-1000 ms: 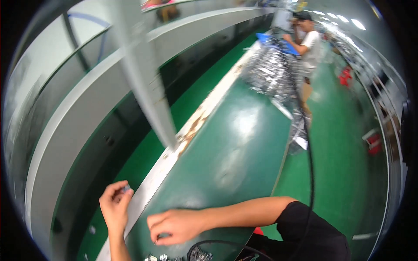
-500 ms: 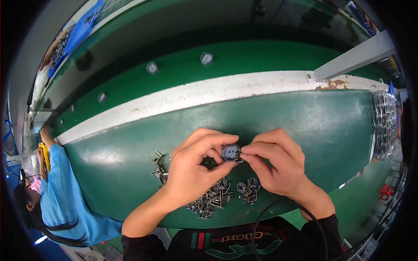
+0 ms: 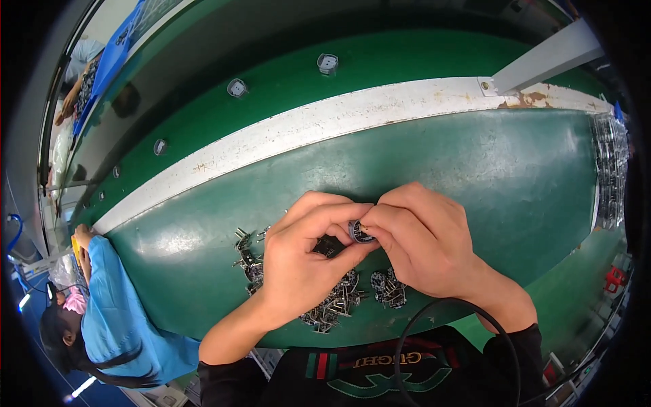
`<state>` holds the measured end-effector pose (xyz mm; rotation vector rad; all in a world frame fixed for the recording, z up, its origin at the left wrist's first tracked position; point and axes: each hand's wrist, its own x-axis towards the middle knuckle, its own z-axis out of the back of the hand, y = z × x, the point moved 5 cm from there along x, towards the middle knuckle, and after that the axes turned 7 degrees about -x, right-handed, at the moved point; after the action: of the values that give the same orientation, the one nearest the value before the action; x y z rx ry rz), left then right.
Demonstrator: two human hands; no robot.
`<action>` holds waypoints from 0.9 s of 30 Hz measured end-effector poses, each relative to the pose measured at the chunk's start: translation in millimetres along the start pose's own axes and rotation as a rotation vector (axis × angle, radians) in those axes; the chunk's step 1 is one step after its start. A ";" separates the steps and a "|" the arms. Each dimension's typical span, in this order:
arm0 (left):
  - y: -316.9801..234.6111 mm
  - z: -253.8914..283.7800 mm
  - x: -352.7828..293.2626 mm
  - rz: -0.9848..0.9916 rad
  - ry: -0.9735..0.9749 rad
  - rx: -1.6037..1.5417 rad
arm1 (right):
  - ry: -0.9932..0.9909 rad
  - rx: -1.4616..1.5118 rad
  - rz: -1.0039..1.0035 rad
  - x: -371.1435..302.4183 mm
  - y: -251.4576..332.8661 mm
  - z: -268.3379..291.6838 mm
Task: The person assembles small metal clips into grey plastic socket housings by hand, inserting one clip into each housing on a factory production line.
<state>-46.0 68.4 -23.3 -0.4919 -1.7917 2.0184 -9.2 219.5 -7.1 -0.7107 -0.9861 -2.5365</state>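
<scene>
A round grey socket housing (image 3: 360, 232) is pinched between the thumb and fingers of my left hand (image 3: 305, 247). Dark and metallic parts show inside it. My right hand (image 3: 424, 244) is closed at the housing's right edge, thumb and fingertips pressed together; whatever they grip is hidden. Behind the left fingers a black piece (image 3: 329, 245) shows in part. Below the hands lies a pile of small round circuit boards with metal pins (image 3: 332, 305), partly covered by my left hand. A smaller cluster of such boards (image 3: 389, 288) sits beside it, and more pinned boards (image 3: 248, 261) lie left of my left wrist.
Beyond a white rail (image 3: 305, 132) runs a green belt (image 3: 285, 71) carrying several grey housings (image 3: 237, 87). A grey post (image 3: 546, 57) rises at the right. Stacked metallic parts (image 3: 610, 169) stand at the green table's (image 3: 488, 183) right end. A person in blue (image 3: 129, 312) works at left.
The housing has turned, so its holed face has given way to a view of its inside. My right fingers have closed in over its edge. The whole view has shifted slightly.
</scene>
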 end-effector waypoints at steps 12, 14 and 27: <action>-19.6 50.0 25.1 0.064 -0.061 -0.105 | 0.040 0.268 -0.141 -3.3 -8.2 -9.9; -25.2 63.1 47.7 -0.002 -0.154 0.060 | 0.144 0.241 -0.029 -6.0 -4.7 -15.8; 32.6 53.0 333.1 -0.206 -0.219 0.581 | 0.417 0.225 0.204 -19.3 13.9 -51.5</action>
<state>-361.3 189.9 -49.4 0.0887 -1.2022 2.3638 -3.9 176.1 -43.2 -0.1925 -0.9722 -2.2220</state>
